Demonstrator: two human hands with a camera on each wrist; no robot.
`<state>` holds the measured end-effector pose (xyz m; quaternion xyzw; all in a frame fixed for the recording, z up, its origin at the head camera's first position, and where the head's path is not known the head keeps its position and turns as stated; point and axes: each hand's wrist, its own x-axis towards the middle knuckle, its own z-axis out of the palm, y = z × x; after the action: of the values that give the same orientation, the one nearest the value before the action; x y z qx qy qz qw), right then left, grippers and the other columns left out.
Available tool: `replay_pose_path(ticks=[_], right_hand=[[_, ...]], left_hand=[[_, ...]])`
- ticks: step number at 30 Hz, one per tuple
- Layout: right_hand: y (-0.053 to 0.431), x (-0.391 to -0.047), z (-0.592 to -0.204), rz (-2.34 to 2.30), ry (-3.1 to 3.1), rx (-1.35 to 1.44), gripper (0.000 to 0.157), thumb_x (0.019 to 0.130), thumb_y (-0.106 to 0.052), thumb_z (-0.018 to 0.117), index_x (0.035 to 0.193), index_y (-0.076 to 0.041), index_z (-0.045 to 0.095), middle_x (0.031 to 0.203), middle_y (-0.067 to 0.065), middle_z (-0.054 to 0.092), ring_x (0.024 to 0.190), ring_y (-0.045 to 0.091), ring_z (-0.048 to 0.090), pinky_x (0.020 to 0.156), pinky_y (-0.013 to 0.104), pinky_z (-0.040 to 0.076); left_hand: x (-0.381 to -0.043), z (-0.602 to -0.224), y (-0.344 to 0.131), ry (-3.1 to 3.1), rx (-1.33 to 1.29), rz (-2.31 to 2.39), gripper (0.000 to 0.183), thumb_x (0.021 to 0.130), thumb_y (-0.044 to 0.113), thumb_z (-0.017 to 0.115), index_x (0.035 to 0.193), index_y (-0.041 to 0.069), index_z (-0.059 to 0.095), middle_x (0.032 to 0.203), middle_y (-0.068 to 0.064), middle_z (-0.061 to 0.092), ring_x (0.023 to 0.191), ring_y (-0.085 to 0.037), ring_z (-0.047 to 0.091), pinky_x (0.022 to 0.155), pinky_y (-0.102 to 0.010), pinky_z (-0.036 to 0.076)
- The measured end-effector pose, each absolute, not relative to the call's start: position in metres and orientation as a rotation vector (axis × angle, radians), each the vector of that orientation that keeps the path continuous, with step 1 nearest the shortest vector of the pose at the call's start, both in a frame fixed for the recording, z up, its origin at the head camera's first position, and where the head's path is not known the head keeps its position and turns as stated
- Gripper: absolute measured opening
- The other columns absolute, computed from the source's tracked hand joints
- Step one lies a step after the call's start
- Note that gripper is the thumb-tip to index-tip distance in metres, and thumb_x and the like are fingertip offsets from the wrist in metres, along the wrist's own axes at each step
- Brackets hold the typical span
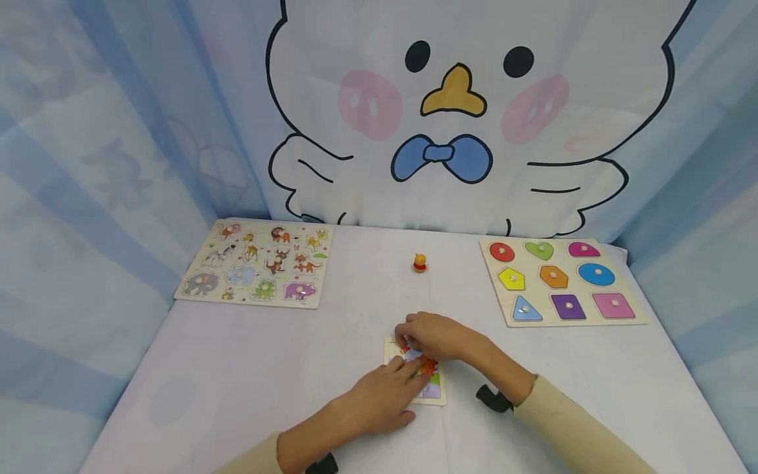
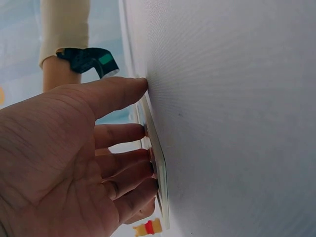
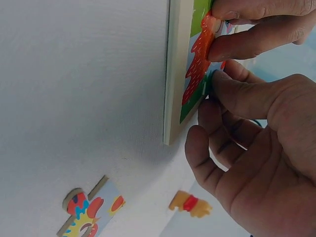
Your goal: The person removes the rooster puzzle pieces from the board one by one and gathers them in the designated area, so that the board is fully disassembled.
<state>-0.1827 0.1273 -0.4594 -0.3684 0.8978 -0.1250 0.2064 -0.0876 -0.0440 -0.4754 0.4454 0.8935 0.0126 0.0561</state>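
Note:
A small jigsaw puzzle (image 1: 434,390) in a pale frame lies on the table, printed with an orange-red shape (image 3: 198,54) and green patches. Over its lower left part, my left hand (image 1: 381,398) rests with extended fingertips on the surface; the left wrist view shows its thumb (image 2: 121,96) by the near edge. From the far side reaches my right hand (image 1: 437,334), fingers bent. Its thumb and forefinger (image 3: 210,116) pinch what looks like a green-edged puzzle piece (image 3: 208,83) at the frame's edge, mostly covered by the fingers. A loose colourful puzzle piece (image 3: 91,212) lies nearby.
Behind the puzzle stands a small yellow-and-red bear figure (image 1: 420,263). An animal peg board (image 1: 254,263) sits at the back left, a shape peg board (image 1: 562,283) at the back right. Printed curtains (image 1: 148,131) enclose the white-covered table (image 1: 266,355).

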Motion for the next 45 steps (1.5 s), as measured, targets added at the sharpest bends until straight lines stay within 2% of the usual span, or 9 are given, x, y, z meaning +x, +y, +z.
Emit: replay_pose_path(ticks=[10,14,17,21,32,35,42,45], right_hand=[[0.136,-0.181,-0.457,-0.456,2.475,-0.987,0.025,0.095,-0.001,0.056,0.101,-0.024,0.064,0.086,-0.007,0.053,0.081,0.012,0.051,0.076,0.028,0.047],[0.142,-0.180,-0.458,-0.580,2.456,-0.945,0.024,0.095,0.000,0.058,0.108,-0.019,0.065,0.088,-0.007,0.057,0.083,0.012,0.053,0.078,0.028,0.048],[0.146,-0.181,-0.460,-0.664,2.438,-0.938,0.019,0.095,0.000,0.060,0.104,-0.015,0.064,0.088,-0.006,0.058,0.082,0.012,0.054,0.076,0.028,0.049],[0.149,-0.182,-0.462,-0.678,2.425,-0.946,0.015,0.094,-0.003,0.063,0.099,-0.017,0.065,0.084,-0.007,0.058,0.079,0.011,0.054,0.072,0.026,0.049],[0.160,-0.180,-0.460,-0.706,2.432,-0.918,0.025,0.095,-0.004,0.062,0.113,-0.019,0.073,0.090,-0.009,0.062,0.082,0.011,0.055,0.073,0.027,0.049],[0.164,-0.179,-0.464,-0.760,2.421,-0.924,0.023,0.095,-0.005,0.063,0.111,-0.018,0.073,0.090,-0.010,0.063,0.081,0.010,0.056,0.072,0.027,0.049],[0.170,-0.180,-0.469,-0.907,2.430,-0.888,0.014,0.090,-0.005,0.067,0.091,-0.018,0.071,0.080,-0.012,0.063,0.074,0.009,0.057,0.069,0.027,0.050],[0.173,-0.180,-0.468,-0.970,2.443,-0.874,0.014,0.089,-0.005,0.067,0.090,-0.018,0.071,0.080,-0.012,0.063,0.074,0.010,0.057,0.069,0.027,0.050]], left_hand=[[-0.087,-0.475,-0.043,2.723,1.344,0.011,0.064,0.091,0.048,0.067,0.145,0.017,0.050,0.151,-0.002,0.041,0.120,-0.019,0.041,0.094,-0.027,0.043],[-0.087,-0.475,-0.043,2.740,1.368,-0.007,0.063,0.091,0.048,0.067,0.144,0.017,0.050,0.150,-0.001,0.042,0.118,-0.019,0.043,0.094,-0.027,0.042],[-0.086,-0.475,-0.043,2.753,1.378,-0.028,0.063,0.090,0.049,0.067,0.143,0.018,0.051,0.150,0.000,0.043,0.115,-0.019,0.044,0.093,-0.026,0.041],[-0.086,-0.475,-0.042,2.757,1.393,-0.031,0.062,0.090,0.048,0.068,0.142,0.017,0.053,0.149,0.000,0.044,0.112,-0.018,0.044,0.092,-0.026,0.041],[-0.087,-0.474,-0.041,2.737,1.368,0.054,0.059,0.089,0.044,0.070,0.139,0.017,0.052,0.146,-0.001,0.046,0.112,-0.019,0.045,0.090,-0.027,0.045],[-0.086,-0.476,-0.040,2.736,1.359,0.055,0.060,0.089,0.044,0.070,0.139,0.017,0.052,0.146,-0.001,0.046,0.113,-0.020,0.046,0.090,-0.027,0.045],[-0.085,-0.476,-0.039,2.737,1.342,0.057,0.061,0.089,0.044,0.070,0.141,0.016,0.052,0.146,-0.002,0.046,0.117,-0.021,0.047,0.094,-0.030,0.044],[-0.086,-0.475,-0.039,2.739,1.341,0.050,0.062,0.089,0.044,0.070,0.141,0.016,0.051,0.146,-0.003,0.047,0.116,-0.020,0.046,0.093,-0.029,0.045]])
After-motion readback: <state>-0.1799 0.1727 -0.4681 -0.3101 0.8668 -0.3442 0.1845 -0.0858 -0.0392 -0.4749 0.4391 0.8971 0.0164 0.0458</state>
